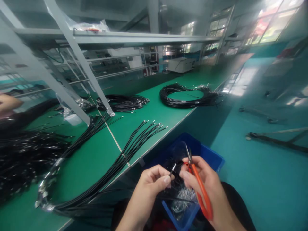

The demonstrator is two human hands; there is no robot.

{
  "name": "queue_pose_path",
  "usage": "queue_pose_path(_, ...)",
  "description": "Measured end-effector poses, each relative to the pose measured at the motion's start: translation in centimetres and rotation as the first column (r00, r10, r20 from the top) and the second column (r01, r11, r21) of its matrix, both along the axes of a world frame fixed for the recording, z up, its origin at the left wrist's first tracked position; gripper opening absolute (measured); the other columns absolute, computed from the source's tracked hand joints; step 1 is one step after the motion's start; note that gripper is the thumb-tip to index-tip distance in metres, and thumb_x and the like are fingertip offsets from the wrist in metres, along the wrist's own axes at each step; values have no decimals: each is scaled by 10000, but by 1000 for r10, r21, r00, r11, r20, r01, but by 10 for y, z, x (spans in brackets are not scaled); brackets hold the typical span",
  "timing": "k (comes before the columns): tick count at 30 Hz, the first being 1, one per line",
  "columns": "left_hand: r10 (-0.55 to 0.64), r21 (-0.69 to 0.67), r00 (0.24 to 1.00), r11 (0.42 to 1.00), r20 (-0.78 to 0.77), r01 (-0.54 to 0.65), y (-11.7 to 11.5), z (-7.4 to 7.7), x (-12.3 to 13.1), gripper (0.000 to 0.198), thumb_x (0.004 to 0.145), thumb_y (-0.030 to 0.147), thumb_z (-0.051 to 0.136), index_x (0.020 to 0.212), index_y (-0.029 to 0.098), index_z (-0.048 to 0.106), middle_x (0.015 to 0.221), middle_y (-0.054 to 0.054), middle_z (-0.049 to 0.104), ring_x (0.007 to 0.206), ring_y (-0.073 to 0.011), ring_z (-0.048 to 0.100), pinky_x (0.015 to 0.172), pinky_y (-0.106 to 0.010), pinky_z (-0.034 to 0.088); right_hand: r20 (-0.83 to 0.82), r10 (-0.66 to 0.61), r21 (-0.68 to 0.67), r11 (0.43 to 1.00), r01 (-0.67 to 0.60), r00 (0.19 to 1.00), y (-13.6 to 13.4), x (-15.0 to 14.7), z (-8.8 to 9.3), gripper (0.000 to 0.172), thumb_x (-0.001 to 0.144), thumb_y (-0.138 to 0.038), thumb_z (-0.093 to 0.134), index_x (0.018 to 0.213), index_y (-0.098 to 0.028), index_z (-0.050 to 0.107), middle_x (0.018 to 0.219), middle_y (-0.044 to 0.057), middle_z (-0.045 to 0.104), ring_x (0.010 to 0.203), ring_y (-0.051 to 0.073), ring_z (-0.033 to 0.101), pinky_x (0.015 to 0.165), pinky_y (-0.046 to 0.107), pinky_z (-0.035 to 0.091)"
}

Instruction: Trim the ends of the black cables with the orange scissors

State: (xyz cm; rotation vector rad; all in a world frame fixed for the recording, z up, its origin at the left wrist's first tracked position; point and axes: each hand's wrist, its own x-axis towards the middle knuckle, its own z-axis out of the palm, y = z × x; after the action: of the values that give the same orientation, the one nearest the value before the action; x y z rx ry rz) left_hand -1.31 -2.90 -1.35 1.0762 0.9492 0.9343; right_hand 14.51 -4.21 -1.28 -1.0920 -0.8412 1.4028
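My left hand (155, 183) pinches a thin black cable with a white tip (173, 167) between thumb and fingers. My right hand (204, 178) is closed around orange-handled scissors (201, 189), whose slim metal blades point up and stand slightly apart. Both hands are close together over a blue bin (215, 157) that holds clear plastic scraps and dark pieces. To the left, a curved bundle of black cables (103, 181) lies along the green table (89, 165), its ends fanned out near the edge.
Coiled black cables (178, 102) and another cable bundle (130, 102) lie farther back. A metal shelf frame (81, 59) rises from the table. At the far left are a cable heap (31, 157) and another person's arm (9, 104).
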Motion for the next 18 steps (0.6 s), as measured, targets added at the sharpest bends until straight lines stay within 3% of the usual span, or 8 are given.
queue_pose_path(4,17,-82,994,997,111,-8,3,-1,-3,129,750,202,631,656,123,591,624,2,538,574,-96,371,554,-217,277,-110,345,-120,926,-357,932,-8,14,-8,127,732,-193,644,840,-185,578,641,-9,595,464,72,387,442,205,287)
queue_pose_path(9,46,-91,983,995,176,-30,5,-1,-2,127,730,215,658,669,122,594,587,7,524,555,-96,368,544,-224,271,-202,531,-162,810,-563,823,-14,23,-3,159,689,-276,644,808,-177,610,621,23,596,470,95,393,462,239,302)
queue_pose_path(11,46,-94,983,995,178,-30,4,-1,-2,126,730,217,662,678,124,595,575,12,518,553,-97,368,549,-226,271,-144,575,-193,782,-592,806,-15,23,3,173,663,-327,669,721,-174,614,564,16,554,493,116,422,492,258,330)
queue_pose_path(14,43,-106,984,994,171,-25,4,-2,-3,120,734,213,662,683,128,593,581,15,518,564,-98,373,565,-229,276,-79,524,-190,827,-529,848,-17,21,8,275,657,-445,676,713,-186,606,536,-7,501,517,129,429,568,285,374)
queue_pose_path(16,30,-95,986,995,166,-14,3,-2,-4,122,737,207,657,672,129,588,595,14,522,577,-100,378,577,-231,279,-93,489,-171,850,-498,867,-17,20,7,381,619,-537,684,749,-188,607,542,-12,498,515,126,430,580,288,389)
queue_pose_path(18,15,-72,987,997,157,-3,3,-2,-4,123,745,204,645,668,127,587,615,7,533,588,-103,385,586,-234,284,-153,521,-171,823,-542,840,-15,19,5,414,573,-549,710,723,-179,601,536,-8,514,492,113,428,541,268,389)
